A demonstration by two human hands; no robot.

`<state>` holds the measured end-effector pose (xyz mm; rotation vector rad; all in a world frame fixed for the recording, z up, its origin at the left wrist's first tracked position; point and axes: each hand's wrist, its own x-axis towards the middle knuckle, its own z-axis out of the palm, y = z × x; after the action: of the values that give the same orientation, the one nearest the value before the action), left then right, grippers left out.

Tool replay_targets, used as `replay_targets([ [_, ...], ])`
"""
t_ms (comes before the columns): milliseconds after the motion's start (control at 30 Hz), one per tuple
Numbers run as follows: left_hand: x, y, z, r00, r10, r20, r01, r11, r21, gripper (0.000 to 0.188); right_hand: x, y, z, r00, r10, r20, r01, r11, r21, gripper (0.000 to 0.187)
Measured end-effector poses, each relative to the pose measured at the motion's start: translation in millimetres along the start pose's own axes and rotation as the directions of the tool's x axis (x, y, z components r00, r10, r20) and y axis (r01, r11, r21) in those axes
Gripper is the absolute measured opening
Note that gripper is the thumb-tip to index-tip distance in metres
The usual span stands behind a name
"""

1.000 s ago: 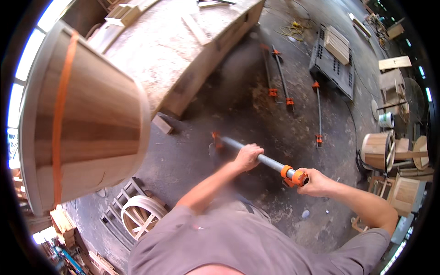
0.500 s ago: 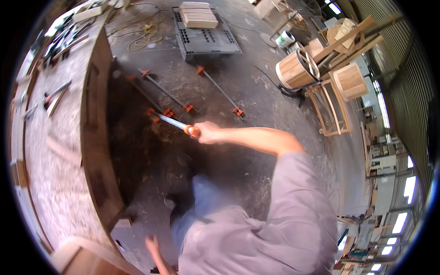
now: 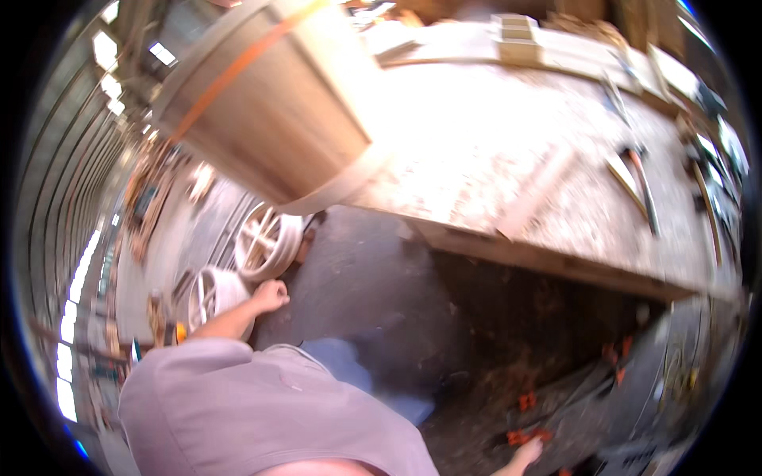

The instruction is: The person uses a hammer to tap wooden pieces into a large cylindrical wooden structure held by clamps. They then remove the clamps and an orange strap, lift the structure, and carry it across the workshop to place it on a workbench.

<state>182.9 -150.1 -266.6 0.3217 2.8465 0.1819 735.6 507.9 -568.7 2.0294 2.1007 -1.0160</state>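
My left hand (image 3: 272,295) is held out at the left with curled fingers, and I see nothing in it. It appears in front of white spoked wheel-like rings (image 3: 268,240). At the lower right, my right hand (image 3: 530,452) is small and blurred beside the orange end of a bar clamp (image 3: 528,436). Whether the fingers grip that clamp does not show. Other orange clamp parts (image 3: 621,374) and dark bars are on the floor just beyond. A large wooden tub (image 3: 270,111) with an orange band stands on the bench, its slats blurred.
The pale workbench (image 3: 468,119) stretches across the top, its front edge between me and the tub. A loose wood strip (image 3: 540,190), a hammer (image 3: 644,190) and a small box (image 3: 518,44) are on it. More materials stand along the left wall.
My view has swung left, bringing the tub and the spoked rings into sight. My right hand, earlier stretched forward gripping a bar clamp, is now low at the right edge.
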Motion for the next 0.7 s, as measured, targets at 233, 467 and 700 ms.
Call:
replay_targets([
  [233,41.9,-33.9,-60.3,0.818,-0.503,-0.279,0.423,0.855,-0.301,0.026,-87.0,-29.7,10.5,0.958,-0.242,0.157,0.274,0.934,-0.23,0.013],
  [467,171.1,-98.5,-173.8,0.522,-0.681,-0.514,-0.103,0.547,-0.831,0.026,-133.5,-222.2,36.6,0.953,-0.265,0.144,0.219,0.937,0.272,0.02],
  [700,219.0,-146.0,-351.8,0.292,-0.596,-0.748,-0.601,0.494,-0.628,0.037,-256.4,-588.8,23.4,0.558,-0.798,-0.23,0.828,0.514,0.225,0.028],
])
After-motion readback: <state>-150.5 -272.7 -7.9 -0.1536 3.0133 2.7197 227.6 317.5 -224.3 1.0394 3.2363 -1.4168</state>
